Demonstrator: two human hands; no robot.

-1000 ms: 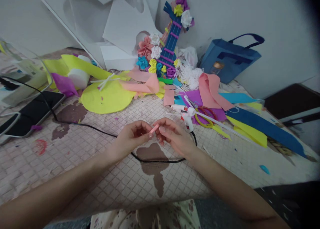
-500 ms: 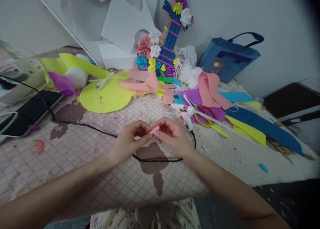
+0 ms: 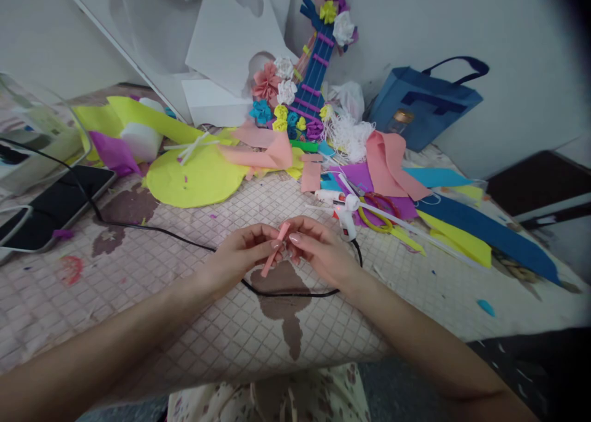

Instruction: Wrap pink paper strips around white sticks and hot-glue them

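A narrow folded strip of pink paper point(image 3: 269, 263) is held slantwise at the middle of the table. My left hand point(image 3: 242, 250) pinches it between thumb and fingers, and its lower end sticks out below. My right hand point(image 3: 318, 250) is closed, with its fingertips curled at the strip's upper end; its exact contact is partly hidden. Just beyond the right hand lies a white glue gun point(image 3: 345, 219) with a small red light. Its black cord point(image 3: 295, 296) loops below my hands. Scissors with yellow and red handles point(image 3: 376, 219) lie beside the gun.
A decorated blue paper guitar neck point(image 3: 314, 77) with paper flowers leans at the back. A blue bag point(image 3: 415, 111) stands right of it. Yellow paper point(image 3: 194, 179), pink paper point(image 3: 392, 163) and blue paper point(image 3: 498, 240) lie around. A phone point(image 3: 55, 207) rests at left.
The pink strip has turned steeper, and more of its length now shows below the left fingers. The right thumb has shifted off its face. The glue gun's red light now shows.
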